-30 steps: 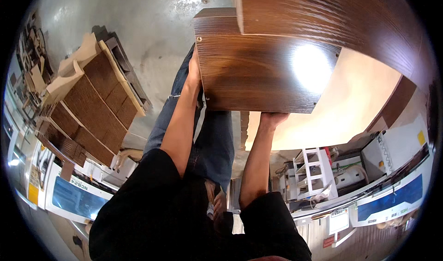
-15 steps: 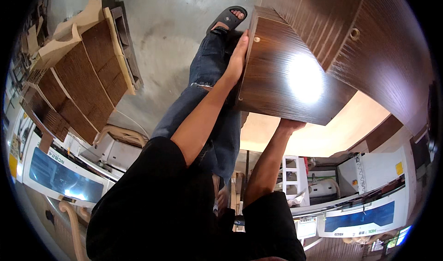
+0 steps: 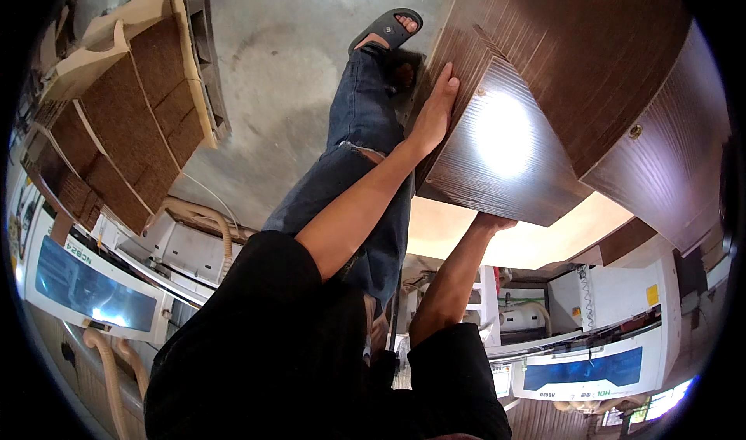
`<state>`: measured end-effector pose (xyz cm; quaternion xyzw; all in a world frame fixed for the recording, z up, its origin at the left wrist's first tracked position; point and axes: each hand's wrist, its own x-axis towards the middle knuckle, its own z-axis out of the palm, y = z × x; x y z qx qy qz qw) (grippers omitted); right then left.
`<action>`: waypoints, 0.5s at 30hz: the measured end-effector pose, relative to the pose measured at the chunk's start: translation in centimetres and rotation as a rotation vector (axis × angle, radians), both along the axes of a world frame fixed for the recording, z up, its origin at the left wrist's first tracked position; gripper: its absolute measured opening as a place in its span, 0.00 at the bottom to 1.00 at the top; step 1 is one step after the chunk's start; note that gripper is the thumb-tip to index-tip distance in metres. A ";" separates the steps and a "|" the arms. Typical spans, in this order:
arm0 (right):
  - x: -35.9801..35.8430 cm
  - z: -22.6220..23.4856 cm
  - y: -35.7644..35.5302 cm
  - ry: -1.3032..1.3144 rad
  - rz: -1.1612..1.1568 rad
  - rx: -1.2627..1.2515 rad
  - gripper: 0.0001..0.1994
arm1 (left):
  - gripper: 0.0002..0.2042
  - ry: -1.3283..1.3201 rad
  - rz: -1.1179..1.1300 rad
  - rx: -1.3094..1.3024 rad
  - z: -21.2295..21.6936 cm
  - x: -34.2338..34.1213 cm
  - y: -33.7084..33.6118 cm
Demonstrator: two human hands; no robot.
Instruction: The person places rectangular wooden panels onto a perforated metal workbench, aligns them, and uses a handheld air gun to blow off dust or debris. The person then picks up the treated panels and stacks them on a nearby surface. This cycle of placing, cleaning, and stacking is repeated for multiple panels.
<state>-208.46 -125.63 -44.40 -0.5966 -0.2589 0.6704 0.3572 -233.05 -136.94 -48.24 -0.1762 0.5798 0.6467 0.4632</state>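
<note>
A dark brown wood-grain panel point(image 3: 528, 187) with a bright glare lies at a slant over larger brown panels, right of my legs. A small round fitting shows near its upper left corner. My left hand point(image 3: 437, 117) lies with straight fingers against brown wood along the panel's left side; its palm is hidden. At the near edge, my right hand point(image 3: 495, 222) is closed on the panel from below, most of its fingers out of sight. Beyond, a large brown panel point(image 3: 575, 51) and another with a brass-coloured fitting point(image 3: 660, 152) overlap it.
A pale board point(image 3: 443, 226) lies beneath the panels. On the left, a stack of brown boards point(image 3: 148, 82) has pale sheets along its edges. White machines with blue windows point(image 3: 97, 288) point(image 3: 583, 370) stand at lower left and lower right. My sandalled foot point(image 3: 388, 32) is on the concrete floor.
The panel has shifted right and turned, overlapping the larger panels differently. My left hand moved right and slightly nearer along with it; my right hand stays at the near edge. The view has shifted slightly.
</note>
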 end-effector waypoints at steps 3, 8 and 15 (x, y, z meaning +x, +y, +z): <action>0.5 -0.4 0.3 0.029 -0.012 0.011 0.27 | 0.45 0.007 -0.040 -0.035 0.6 -0.3 0.2; 1.2 -0.6 0.6 -0.070 -0.047 -0.008 0.27 | 0.46 -0.009 -0.112 -0.044 1.7 -0.8 0.6; 2.1 -0.5 1.0 0.149 0.014 -0.020 0.31 | 0.43 0.040 -0.121 -0.061 1.7 -0.4 1.2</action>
